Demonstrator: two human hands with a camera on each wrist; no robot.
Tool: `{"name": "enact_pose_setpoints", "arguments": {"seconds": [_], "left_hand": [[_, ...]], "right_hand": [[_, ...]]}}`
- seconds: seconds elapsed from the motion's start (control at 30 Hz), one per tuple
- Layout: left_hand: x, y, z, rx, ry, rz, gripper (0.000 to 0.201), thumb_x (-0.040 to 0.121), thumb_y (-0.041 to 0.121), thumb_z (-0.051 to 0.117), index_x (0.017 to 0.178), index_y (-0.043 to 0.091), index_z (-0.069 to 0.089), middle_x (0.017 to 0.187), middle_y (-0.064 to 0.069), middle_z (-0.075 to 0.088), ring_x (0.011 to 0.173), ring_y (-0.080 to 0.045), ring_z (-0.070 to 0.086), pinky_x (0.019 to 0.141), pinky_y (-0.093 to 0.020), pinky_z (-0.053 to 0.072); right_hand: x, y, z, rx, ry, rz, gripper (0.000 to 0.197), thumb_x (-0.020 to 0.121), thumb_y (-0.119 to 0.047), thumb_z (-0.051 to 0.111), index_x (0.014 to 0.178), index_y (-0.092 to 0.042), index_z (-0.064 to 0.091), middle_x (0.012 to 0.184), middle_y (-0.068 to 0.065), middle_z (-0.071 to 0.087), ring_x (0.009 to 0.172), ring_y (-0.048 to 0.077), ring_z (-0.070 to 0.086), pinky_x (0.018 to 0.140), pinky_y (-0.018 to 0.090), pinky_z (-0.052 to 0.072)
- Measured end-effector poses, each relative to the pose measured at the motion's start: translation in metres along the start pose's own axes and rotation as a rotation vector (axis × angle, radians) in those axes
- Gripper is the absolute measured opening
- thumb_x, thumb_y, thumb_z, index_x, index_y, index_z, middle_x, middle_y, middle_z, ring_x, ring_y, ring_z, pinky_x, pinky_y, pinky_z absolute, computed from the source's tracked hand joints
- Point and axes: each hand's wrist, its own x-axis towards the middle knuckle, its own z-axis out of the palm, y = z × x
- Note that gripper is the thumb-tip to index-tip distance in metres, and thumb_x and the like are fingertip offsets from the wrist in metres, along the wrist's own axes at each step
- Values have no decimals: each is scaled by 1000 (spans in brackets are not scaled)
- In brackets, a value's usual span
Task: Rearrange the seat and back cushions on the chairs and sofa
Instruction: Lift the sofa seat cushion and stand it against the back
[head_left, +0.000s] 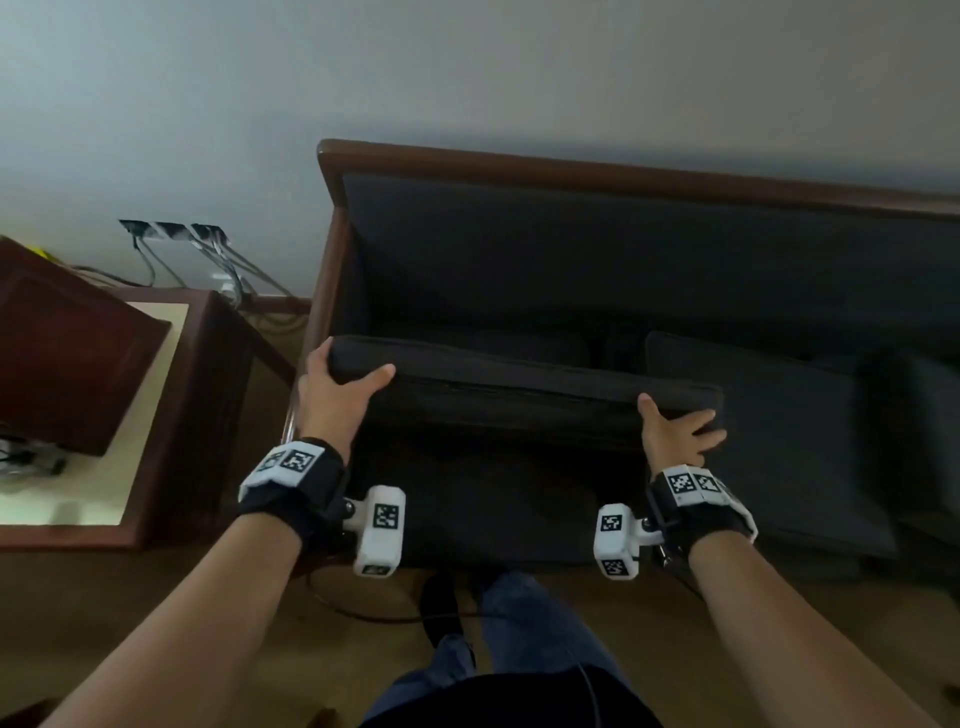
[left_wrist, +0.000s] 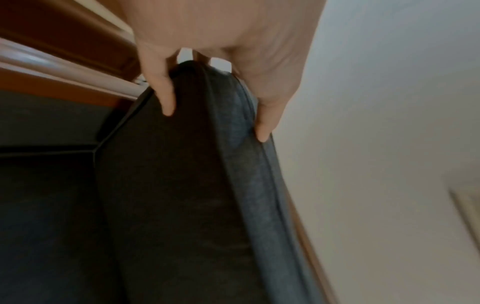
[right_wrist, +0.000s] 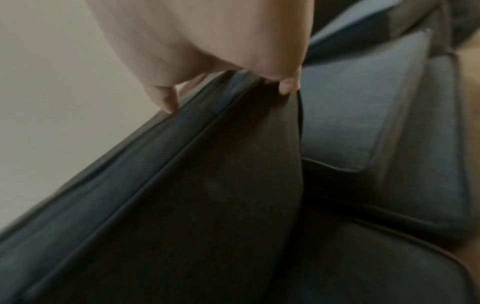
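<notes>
Both hands hold a dark cushion (head_left: 524, 395) up on edge over the left end of the sofa (head_left: 623, 244). Left hand (head_left: 332, 395) clamps the cushion's left end: thumb across the near face, fingers wrapped over the top edge; the left wrist view shows fingers (left_wrist: 162, 92) on one face and the thumb on the other, w/ the seam between. Right hand (head_left: 675, 431) clamps the right end: thumb up on the near side, fingers spread along the end; the right wrist view shows fingertips (right_wrist: 166, 98) curled over the piped edge. Cushion stands roughly upright, long side across, above the seat (head_left: 483, 504), well in front of the sofa back.

A 2nd cushion (head_left: 769, 415) lies flat on the seat just to the right, near the held one; whether they touch, can't tell. Sofa frame is brown wood (head_left: 571, 166), against a pale wall (head_left: 467, 67). Side table (head_left: 171, 415) to the left, w/ a dark red box (head_left: 72, 343) on it. Cables (head_left: 223, 265) run from wall sockets behind the table. Person's legs (head_left: 519, 634) show at the bottom, on a tan floor.
</notes>
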Motion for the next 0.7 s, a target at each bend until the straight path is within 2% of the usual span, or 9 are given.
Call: {"name": "enact_pose_setpoints", "arguments": {"seconds": [0.07,0.13,0.23,0.3,0.4,0.53,0.63,0.7], "left_hand": [[3,-7,10,158,-22,56,105,45,81,76,135,56,30,139,-1,51,120,-30,57,92,-57,53],[5,-14,15,171,-43,28,107,46,86,71,138,56,25,142,-4,47,122,-32,54,93,-59,52],[15,-14,16,155,-41,16,107,44,92,67,137,58,26,142,-1,47,123,-30,54,94,-59,51],[24,-4,19,190,-35,16,107,44,93,64,138,56,28,141,-1,49,121,-29,56,94,-57,52],[33,13,24,215,-14,-5,103,50,86,66,140,54,27,141,-2,50,120,-29,56,95,-54,52],[36,19,27,211,10,-15,101,54,82,69,141,50,30,142,-3,50,124,-30,54,99,-54,49],[39,21,28,247,35,16,89,70,69,69,146,42,30,144,-6,48,127,-32,51,105,-53,44],[40,21,27,259,29,23,91,70,69,68,147,41,30,144,-8,47,128,-33,50,105,-54,43]], "right_hand": [[1,-20,0,-146,-31,-78,95,90,-58,51,156,-19,-6,163,13,-18,148,44,0,120,54,8],[-2,-39,5,-266,-52,-131,94,90,-58,50,156,-21,-7,162,14,-20,148,45,-9,120,55,4],[-10,-57,19,-416,-37,-199,91,92,-59,44,155,-20,-8,161,15,-23,146,46,-17,118,56,1],[-18,-61,31,-520,-31,-328,91,92,-60,41,156,-15,-5,162,15,-20,147,40,-21,118,58,-1],[-34,-66,55,-643,-69,-563,97,90,-68,37,155,-11,-6,161,18,-19,148,36,-21,117,58,0],[-59,-79,85,-725,-172,-734,116,78,-82,39,153,-10,-12,159,21,-24,147,35,-23,117,57,-2],[-70,-92,102,-822,-251,-884,129,68,-84,52,153,-12,-14,160,18,-24,146,37,-25,117,57,-5],[-77,-98,116,-904,-275,-1014,134,64,-77,63,153,-11,-12,162,15,-16,148,36,-21,117,57,-3]]}}
